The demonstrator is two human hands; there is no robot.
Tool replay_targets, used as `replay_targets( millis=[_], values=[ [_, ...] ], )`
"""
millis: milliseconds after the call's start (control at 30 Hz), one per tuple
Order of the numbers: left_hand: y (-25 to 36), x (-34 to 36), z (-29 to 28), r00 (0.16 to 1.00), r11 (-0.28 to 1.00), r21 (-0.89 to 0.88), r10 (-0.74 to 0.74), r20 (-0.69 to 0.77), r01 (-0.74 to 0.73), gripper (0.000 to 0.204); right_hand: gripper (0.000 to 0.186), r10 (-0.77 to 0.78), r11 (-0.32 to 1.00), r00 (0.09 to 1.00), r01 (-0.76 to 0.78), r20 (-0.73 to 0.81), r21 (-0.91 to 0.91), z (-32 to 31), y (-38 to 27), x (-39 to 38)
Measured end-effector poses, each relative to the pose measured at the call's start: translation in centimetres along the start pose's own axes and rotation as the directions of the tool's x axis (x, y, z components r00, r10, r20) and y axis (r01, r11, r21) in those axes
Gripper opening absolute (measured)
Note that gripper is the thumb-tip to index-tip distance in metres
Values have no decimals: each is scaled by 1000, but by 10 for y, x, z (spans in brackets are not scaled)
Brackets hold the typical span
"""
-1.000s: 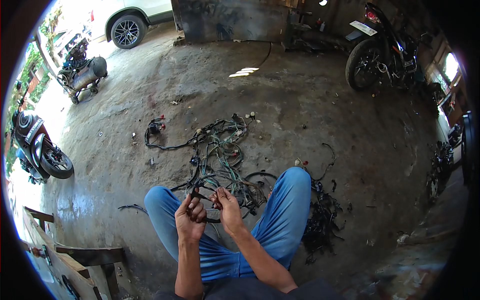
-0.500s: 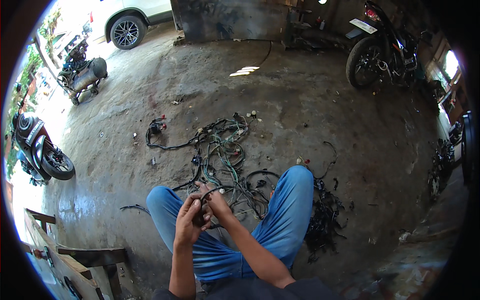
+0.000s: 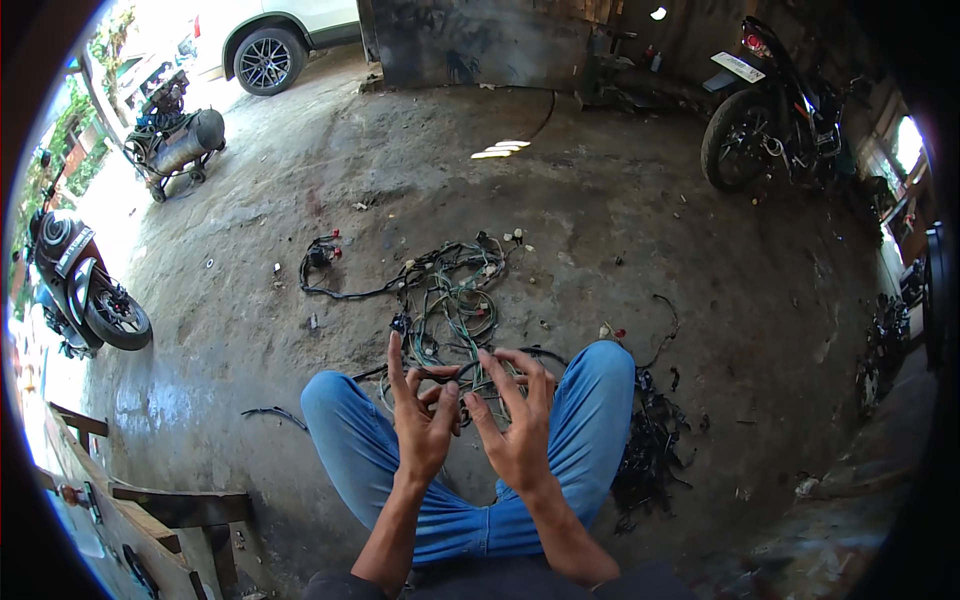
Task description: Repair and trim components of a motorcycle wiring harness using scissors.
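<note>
A tangled wiring harness [image 3: 470, 310] lies on the floor in front of me, with black-wrapped branches, green wires and pale connectors. Its near part reaches between my knees, partly hidden by my hands. My left hand [image 3: 425, 430] is above this part, index finger stretched forward, the thumb and other fingers bent round a black section of the harness. Beside it, my right hand [image 3: 522, 430] has its thumb and fingers apart, close to the same black section. Whether its rear fingers touch the harness is hidden.
Black scraps [image 3: 650, 450] lie beside my right knee. A wooden bench [image 3: 180, 510] stands at the near left. Farther off are a motorcycle [image 3: 85, 285] at left, an air compressor [image 3: 185, 145], a white car [image 3: 290, 25] and another motorcycle [image 3: 765, 120] at far right.
My hands have moved apart: the right hand has shifted right and its fingers have spread. My left index finger now points forward. The view has turned slightly.
</note>
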State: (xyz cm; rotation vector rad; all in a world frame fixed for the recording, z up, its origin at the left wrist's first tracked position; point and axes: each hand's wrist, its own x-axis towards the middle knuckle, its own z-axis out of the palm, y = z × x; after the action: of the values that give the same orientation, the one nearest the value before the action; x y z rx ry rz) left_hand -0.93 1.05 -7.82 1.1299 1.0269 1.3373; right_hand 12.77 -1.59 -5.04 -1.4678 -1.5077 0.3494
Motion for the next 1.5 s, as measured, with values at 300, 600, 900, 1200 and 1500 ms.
replay_targets(
  millis=[300,600,900,1200,1500],
  values=[
    [8,-5,21,992,963,243,122,-21,-113,96,29,-69,989,985,88,161,-116,-4,-8,32],
    [-9,11,-7,980,986,8,-168,108,168,28,12,18,982,999,-9,-45,191,24,0,19],
    [-14,12,-29,700,308,-653,-507,503,692,26,10,69,916,997,-80,44,394,21,17,22],
    [8,21,-16,689,374,-671,-665,288,641,25,11,-22,998,997,26,-79,60,7,-5,-22],
    [14,12,21,994,999,-22,-47,-103,45,36,20,95,577,964,-258,249,775,-1,6,-17]
  ],
)
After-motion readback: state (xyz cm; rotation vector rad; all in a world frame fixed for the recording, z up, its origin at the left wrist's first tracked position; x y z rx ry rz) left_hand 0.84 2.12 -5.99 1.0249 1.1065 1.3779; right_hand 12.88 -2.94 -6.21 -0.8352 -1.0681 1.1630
